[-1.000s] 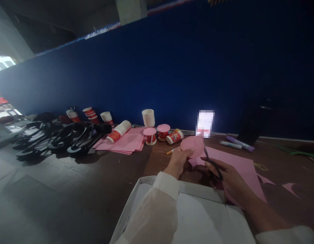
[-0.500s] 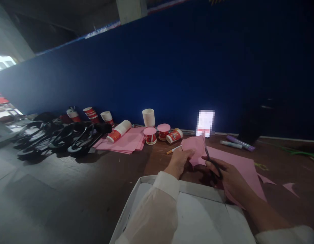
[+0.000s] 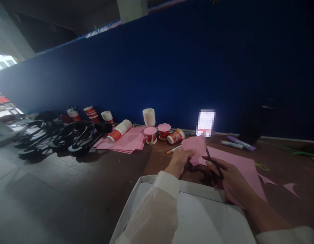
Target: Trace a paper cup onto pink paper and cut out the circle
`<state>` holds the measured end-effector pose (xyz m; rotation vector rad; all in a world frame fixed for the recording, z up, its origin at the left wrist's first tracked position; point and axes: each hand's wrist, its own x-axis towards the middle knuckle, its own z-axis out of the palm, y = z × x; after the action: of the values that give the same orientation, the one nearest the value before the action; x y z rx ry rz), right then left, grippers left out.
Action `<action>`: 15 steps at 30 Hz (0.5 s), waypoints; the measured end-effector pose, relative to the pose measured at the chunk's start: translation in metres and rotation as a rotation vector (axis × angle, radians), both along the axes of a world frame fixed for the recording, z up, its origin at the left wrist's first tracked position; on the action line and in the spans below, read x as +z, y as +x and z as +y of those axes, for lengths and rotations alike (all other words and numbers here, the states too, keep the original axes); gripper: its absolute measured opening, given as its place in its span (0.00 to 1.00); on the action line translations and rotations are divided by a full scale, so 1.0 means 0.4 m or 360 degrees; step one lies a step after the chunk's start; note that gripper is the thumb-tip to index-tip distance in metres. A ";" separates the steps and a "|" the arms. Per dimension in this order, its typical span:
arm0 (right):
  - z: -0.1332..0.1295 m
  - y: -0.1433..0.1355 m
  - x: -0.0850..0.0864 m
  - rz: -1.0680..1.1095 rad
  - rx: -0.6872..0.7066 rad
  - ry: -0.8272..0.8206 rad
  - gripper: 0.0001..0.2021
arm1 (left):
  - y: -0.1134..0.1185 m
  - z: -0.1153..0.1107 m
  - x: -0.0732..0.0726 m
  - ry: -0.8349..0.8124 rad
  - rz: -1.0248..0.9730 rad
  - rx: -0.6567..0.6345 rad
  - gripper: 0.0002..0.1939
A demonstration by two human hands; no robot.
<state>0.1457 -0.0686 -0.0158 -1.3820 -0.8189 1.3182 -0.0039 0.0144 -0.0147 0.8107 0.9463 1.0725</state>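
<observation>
My left hand (image 3: 179, 160) pinches a piece of pink paper (image 3: 194, 148) with a rounded outline, held above the table. In my right hand (image 3: 229, 174) is a pair of dark-handled scissors (image 3: 214, 164), its blades at the right side of that paper. A larger pink sheet (image 3: 240, 166) lies under and beside my right hand, with pink paper scraps (image 3: 291, 189) to its right. Left of the held paper rest a lying red paper cup (image 3: 176, 136), a cigarette-like stick (image 3: 173, 149) and two short red cups topped with pink discs (image 3: 150, 131).
A white box (image 3: 202, 217) is below my forearms. Markers (image 3: 240, 143) and a lit, blurred screen (image 3: 206, 122) are behind the hands. Leftward are a pink paper stack (image 3: 126, 144), several paper cups (image 3: 149, 117) and black strapped gear (image 3: 80, 139). A blue partition (image 3: 157, 74) runs behind.
Both hands stay in nearly the same place, holding the paper and the scissors. The whole view has shifted very slightly.
</observation>
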 end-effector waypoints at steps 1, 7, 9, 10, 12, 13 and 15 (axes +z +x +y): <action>0.000 0.000 0.001 -0.0002 -0.0002 0.0001 0.35 | 0.000 0.000 0.000 0.0000 -0.0006 0.0000 0.17; -0.003 -0.002 0.012 -0.0024 -0.0028 -0.0012 0.36 | -0.002 0.001 0.005 -0.0002 -0.0041 0.0008 0.15; -0.005 -0.004 0.016 -0.0003 -0.0033 -0.0008 0.36 | -0.002 0.002 0.007 0.0013 -0.0043 0.0021 0.14; -0.006 -0.005 0.018 0.0002 -0.0036 -0.0004 0.36 | -0.002 0.002 0.008 0.0020 -0.0037 0.0027 0.14; -0.008 -0.006 0.020 -0.0006 -0.0046 0.0006 0.36 | -0.002 0.003 0.008 0.0015 -0.0019 0.0031 0.14; -0.008 -0.006 0.021 -0.0016 -0.0051 0.0012 0.36 | -0.002 0.004 0.008 0.0009 -0.0010 0.0029 0.15; -0.009 -0.006 0.024 -0.0037 -0.0042 0.0019 0.35 | -0.002 0.005 0.006 0.0001 -0.0002 0.0029 0.15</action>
<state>0.1434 -0.0721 -0.0062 -1.3971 -0.8200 1.2770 -0.0047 0.0164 -0.0121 0.8031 0.9537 1.0891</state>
